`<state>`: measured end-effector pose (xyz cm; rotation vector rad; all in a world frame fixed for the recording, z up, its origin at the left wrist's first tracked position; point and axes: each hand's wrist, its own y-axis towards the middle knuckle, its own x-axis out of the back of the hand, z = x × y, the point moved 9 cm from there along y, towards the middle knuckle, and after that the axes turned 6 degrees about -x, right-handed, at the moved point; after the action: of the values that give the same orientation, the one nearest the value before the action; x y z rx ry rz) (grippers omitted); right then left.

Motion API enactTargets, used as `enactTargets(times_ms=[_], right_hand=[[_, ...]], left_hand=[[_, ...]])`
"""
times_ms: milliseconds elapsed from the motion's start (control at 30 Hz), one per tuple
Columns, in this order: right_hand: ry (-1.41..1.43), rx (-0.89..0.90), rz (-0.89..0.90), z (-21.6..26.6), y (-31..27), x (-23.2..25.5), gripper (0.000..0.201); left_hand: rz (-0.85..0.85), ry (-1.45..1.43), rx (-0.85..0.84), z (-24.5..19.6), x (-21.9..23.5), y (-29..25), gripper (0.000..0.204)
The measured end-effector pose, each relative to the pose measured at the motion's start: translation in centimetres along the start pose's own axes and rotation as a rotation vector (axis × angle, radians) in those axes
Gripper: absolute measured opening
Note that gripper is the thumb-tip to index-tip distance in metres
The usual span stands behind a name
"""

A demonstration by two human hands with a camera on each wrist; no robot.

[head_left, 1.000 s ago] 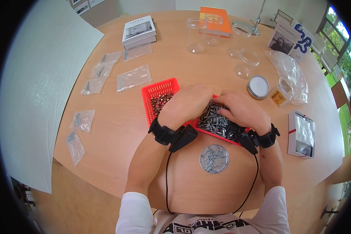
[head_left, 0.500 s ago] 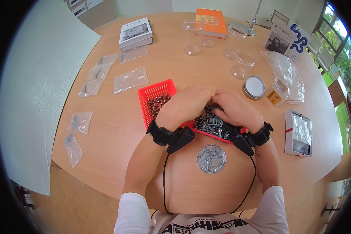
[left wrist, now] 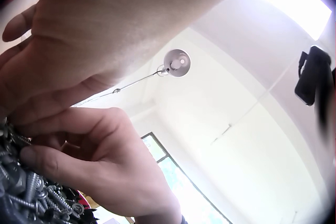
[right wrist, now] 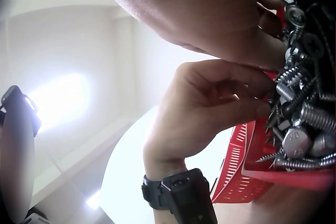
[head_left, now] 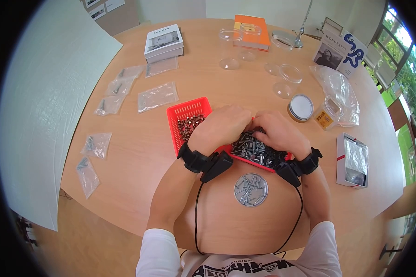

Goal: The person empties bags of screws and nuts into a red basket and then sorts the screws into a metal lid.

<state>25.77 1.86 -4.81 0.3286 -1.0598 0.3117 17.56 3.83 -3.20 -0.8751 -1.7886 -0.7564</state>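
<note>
Both hands reach into a red plastic basket of mixed silver and dark screws and bolts. In the head view my left hand bends over the basket's left end, its fingertips hidden behind the hand. My right hand comes in beside it from the right, thumb low over the screws. The left wrist view shows the right thumb and forefinger curled down at the pile. In the right wrist view, the left thumb and fingers also dip to the screws. I cannot tell whether either hand pinches one.
A round clear dish of silver screws lies in front. Another red basket holds brownish screws at left. Small plastic bags spread leftward. A round tin, a clear tub and an open box stand right.
The head view has shifted slightly. Both hands stay at the same basket, with only small finger movements; the dish and both baskets keep their places.
</note>
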Motion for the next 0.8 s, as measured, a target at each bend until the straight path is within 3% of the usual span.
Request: enactTargets(times_ms=[67,167,467,567,667,800], right_hand=[[-0.017,-0.007,-0.016,0.3,-0.1,0.3,0.017],[-0.082,-0.025,-0.032,1.0,-0.5,0.8,0.014],[-0.203,-0.012,-0.044,1.7,-0.6,0.8,0.008],[-0.210,-0.005,-0.026,1.8,-0.7,0.8,0.009],[-0.181,0.013,-0.011,1.6,-0.9,0.9,0.010],[-0.144,0.023,-0.002,1.5,-1.1,1.8,0.011]], left_hand=[[0.010,0.005,-0.010,-0.1,-0.1,0.0,0.021],[-0.200,0.080,-0.082,-0.1,0.6,-0.6,0.021],[-0.092,0.040,-0.014,1.1,-0.1,0.2,0.017],[-0.068,0.050,-0.053,1.1,-0.4,0.2,0.018],[-0.156,0.007,-0.134,-0.1,0.3,-0.2,0.020],[0.003,0.001,-0.016,0.3,-0.2,0.4,0.021]])
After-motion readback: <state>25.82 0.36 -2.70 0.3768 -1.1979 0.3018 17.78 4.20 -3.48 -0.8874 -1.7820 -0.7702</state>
